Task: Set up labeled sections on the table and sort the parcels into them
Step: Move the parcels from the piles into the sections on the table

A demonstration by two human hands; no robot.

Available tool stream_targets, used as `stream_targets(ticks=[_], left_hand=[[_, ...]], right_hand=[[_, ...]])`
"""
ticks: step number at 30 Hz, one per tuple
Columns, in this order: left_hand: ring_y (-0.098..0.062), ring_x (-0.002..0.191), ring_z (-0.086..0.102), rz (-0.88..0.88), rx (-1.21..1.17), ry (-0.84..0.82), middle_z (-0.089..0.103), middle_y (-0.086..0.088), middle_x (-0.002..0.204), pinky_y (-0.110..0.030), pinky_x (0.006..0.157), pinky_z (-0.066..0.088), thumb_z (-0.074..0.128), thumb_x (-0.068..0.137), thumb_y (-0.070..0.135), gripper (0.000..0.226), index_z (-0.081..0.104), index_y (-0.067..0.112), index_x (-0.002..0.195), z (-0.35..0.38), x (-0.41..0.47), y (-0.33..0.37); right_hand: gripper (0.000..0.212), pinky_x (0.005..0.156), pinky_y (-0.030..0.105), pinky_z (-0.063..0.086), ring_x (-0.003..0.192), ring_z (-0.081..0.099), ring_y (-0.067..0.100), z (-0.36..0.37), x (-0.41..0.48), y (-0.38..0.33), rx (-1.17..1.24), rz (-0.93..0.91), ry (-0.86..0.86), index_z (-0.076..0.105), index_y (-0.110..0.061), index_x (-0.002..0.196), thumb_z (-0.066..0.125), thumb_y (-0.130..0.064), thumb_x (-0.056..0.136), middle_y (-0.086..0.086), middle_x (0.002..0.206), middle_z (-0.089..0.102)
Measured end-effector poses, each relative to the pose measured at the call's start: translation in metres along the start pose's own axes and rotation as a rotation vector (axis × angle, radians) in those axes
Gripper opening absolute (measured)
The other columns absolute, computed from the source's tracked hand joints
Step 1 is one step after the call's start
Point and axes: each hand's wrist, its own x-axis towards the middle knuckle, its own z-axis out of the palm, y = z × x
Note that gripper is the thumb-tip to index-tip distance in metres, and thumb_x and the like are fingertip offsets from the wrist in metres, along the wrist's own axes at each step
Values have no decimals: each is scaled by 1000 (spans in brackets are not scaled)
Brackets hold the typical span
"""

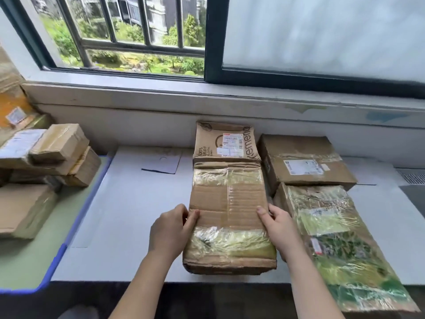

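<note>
On white table (138, 215), creased brown parcel (227, 203) with glossy tape bands

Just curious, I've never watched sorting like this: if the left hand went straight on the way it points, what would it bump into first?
Probably the taped brown cardboard parcel it grips: the left hand angles inward against that parcel's left side. Depth is hard to judge from this one view.

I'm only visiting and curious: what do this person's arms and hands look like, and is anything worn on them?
The arms are bare up to the picture's lower edge, with no sleeves in view. The left hand and right hand wear no gloves, and I can see no watch, bracelet or ring.
</note>
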Motion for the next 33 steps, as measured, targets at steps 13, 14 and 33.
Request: stream_targets(ticks=[13,14,33], left_hand=[[-17,69,54,-68,171,-13,57,11,70,-28,53,35,41,97,46,29,53,27,78,12,7,-17],[-18,72,55,-72,182,-14,60,10,75,-29,56,39,41,97,45,29,55,26,81,14,9,-19],[-26,107,56,-46,224,-158,64,-4,115,-35,79,45,44,98,27,29,61,12,118,75,-11,-79]], right_hand=[[26,84,36,54,92,67,12,-2,19,34,50,141,-61,70,-16,107,52,-35,99,-7,95,73],[25,87,40,54,91,68,14,-2,20,35,46,135,-54,70,-18,103,52,-35,99,-6,94,73],[45,87,39,53,95,64,22,1,35,22,-208,146,-18,65,-12,111,58,-51,92,4,104,70]])
